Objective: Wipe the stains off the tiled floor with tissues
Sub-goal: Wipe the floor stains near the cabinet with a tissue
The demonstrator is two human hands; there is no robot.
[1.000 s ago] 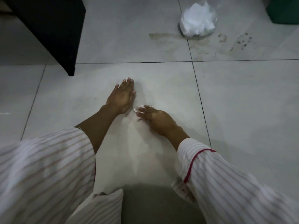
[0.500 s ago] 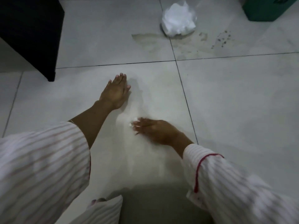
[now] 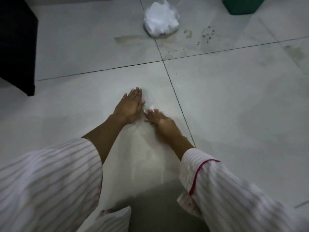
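Right hand (image 3: 158, 120) presses a small tissue (image 3: 151, 109) onto the near tile, fingers curled over it, blurred. Left hand (image 3: 129, 107) flat on the floor (image 3: 234, 106), fingers straight, bracing. Mid-wipe, probably. Stains (image 3: 192, 39) lie well beyond, beside the tissue heap (image 3: 161, 19); next move likely calls for reaching there.

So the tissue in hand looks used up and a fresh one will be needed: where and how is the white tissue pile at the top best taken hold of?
Probably pinch a raised crumpled fold on top of the white tissue pile, coming from above on its near side. It sits loose and heaped on the floor, so upper folds stick up freely.
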